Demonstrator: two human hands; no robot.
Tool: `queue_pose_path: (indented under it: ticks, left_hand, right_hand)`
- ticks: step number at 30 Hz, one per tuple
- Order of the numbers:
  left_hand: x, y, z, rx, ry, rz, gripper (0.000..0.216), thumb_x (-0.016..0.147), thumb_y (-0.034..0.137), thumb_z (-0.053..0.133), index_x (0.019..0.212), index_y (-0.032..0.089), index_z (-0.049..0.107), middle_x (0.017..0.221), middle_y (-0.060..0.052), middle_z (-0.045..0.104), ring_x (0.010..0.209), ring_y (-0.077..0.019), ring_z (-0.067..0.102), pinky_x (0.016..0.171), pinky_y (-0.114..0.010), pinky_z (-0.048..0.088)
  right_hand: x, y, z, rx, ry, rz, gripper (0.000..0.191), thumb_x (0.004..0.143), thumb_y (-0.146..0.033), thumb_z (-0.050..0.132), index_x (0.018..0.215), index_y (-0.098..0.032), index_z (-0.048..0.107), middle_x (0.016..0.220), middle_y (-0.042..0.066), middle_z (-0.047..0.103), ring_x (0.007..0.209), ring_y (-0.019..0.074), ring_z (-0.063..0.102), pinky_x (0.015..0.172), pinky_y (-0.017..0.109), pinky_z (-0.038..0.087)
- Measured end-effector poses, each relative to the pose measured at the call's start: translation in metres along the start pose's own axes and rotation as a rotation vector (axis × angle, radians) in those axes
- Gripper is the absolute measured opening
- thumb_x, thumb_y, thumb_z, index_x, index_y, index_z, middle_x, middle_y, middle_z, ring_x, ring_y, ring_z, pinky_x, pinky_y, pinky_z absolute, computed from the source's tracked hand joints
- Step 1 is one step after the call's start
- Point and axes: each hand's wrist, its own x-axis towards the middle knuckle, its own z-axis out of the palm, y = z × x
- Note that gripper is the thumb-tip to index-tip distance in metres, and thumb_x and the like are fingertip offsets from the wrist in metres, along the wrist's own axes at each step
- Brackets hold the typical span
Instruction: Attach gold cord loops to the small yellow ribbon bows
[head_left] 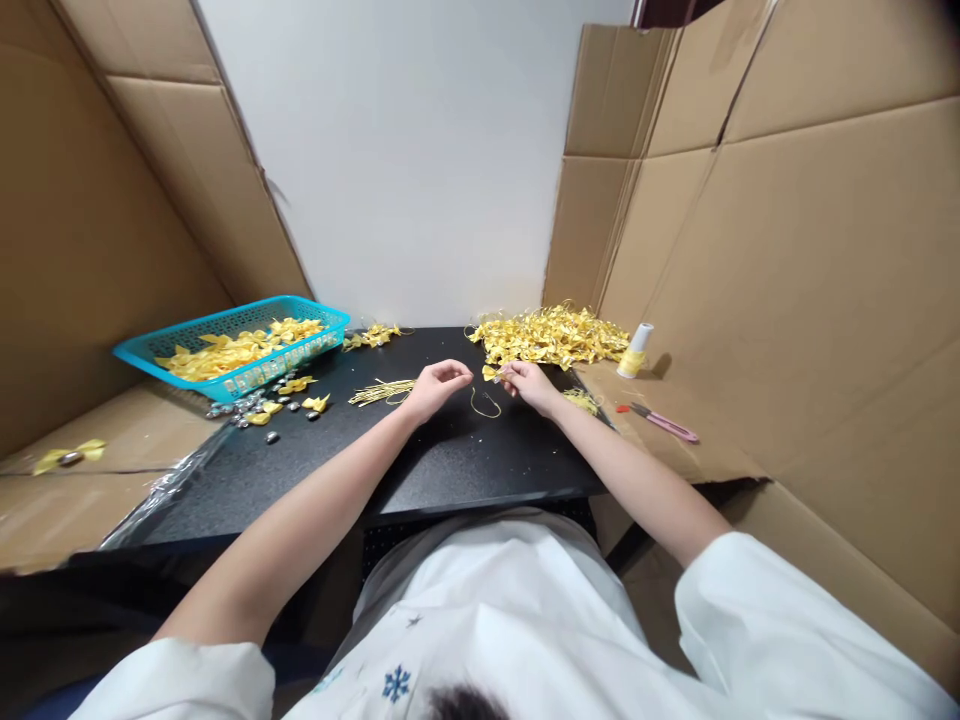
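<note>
While our right hand (516, 380) pinches one yellow bow (490, 373), which juts leftward from it, our left hand (441, 386) curls nearby — we cannot tell whether it grips anything. One blue basket (337, 325) holds yellow ribbon pieces (232, 352), too heaped to count; one spool (635, 352) stands at right.

A small yellow bow (490, 373) seems pinched in the right hand (529, 384).

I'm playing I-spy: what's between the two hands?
In the head view, a yellow bow sticks out from the right hand toward the left hand; a thin gold cord curls nearer the body.
</note>
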Motion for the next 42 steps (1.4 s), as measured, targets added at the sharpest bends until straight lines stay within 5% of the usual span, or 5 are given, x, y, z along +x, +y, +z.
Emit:
queue_pose_path:
  ticks: [7, 24, 32, 37, 42]
  left_hand:
    - [-0.008, 0.002, -0.006, 0.502, 0.124, 0.121, 0.031, 0.076, 0.044, 0.064, 0.090, 0.018, 0.074, 0.077, -0.005, 0.072, 0.077, -0.0200, 0.065, 0.077, -0.032, 0.049]
    - [-0.023, 0.012, 0.020, 0.633, 0.020, 0.225, 0.026, 0.074, 0.046, 0.067, 0.076, 0.020, 0.069, 0.070, -0.002, 0.070, 0.066, -0.0172, 0.062, 0.065, -0.027, 0.044]
    - [-0.022, 0.011, 0.018, 0.717, 0.137, 0.274, 0.039, 0.076, 0.040, 0.066, 0.110, 0.022, 0.064, 0.116, -0.010, 0.066, 0.104, -0.0276, 0.059, 0.093, -0.042, 0.046]
    - [-0.021, 0.008, 0.016, 0.821, 0.259, 0.193, 0.051, 0.075, 0.035, 0.066, 0.125, 0.024, 0.060, 0.143, -0.013, 0.049, 0.138, -0.0386, 0.032, 0.112, -0.064, 0.017]
    - [-0.020, 0.006, 0.014, 0.732, 0.209, 0.106, 0.047, 0.082, 0.031, 0.056, 0.129, 0.026, 0.056, 0.085, -0.004, 0.074, 0.111, -0.0308, 0.057, 0.111, -0.068, -0.011]
  right_hand:
    - [0.003, -0.008, -0.022, 0.037, 0.160, 0.193, 0.013, 0.081, -0.016, 0.059, 0.068, -0.014, 0.058, 0.051, -0.005, 0.053, 0.045, 0.0045, 0.043, 0.049, 0.017, 0.035]
    - [-0.015, 0.006, 0.022, 0.081, -0.070, 0.112, 0.029, 0.075, -0.035, 0.074, 0.063, -0.012, 0.061, 0.052, -0.002, 0.060, 0.046, 0.0047, 0.052, 0.050, 0.017, 0.046]
    - [0.022, -0.040, -0.049, 0.365, 0.445, 0.176, 0.025, 0.092, -0.039, 0.055, 0.079, -0.017, 0.057, 0.072, 0.005, 0.065, 0.065, 0.0104, 0.060, 0.055, 0.017, 0.050]
    - [-0.049, -0.067, -0.054, 0.467, 0.031, 0.291, 0.032, 0.096, -0.038, 0.040, 0.096, -0.012, 0.059, 0.098, 0.016, 0.068, 0.086, 0.0166, 0.066, 0.071, 0.026, 0.054]
    - [-0.199, -0.001, -0.014, 0.574, -0.837, 0.683, 0.060, 0.081, -0.059, 0.055, 0.119, -0.012, 0.056, 0.113, 0.022, 0.065, 0.096, 0.0296, 0.068, 0.078, 0.040, 0.052]
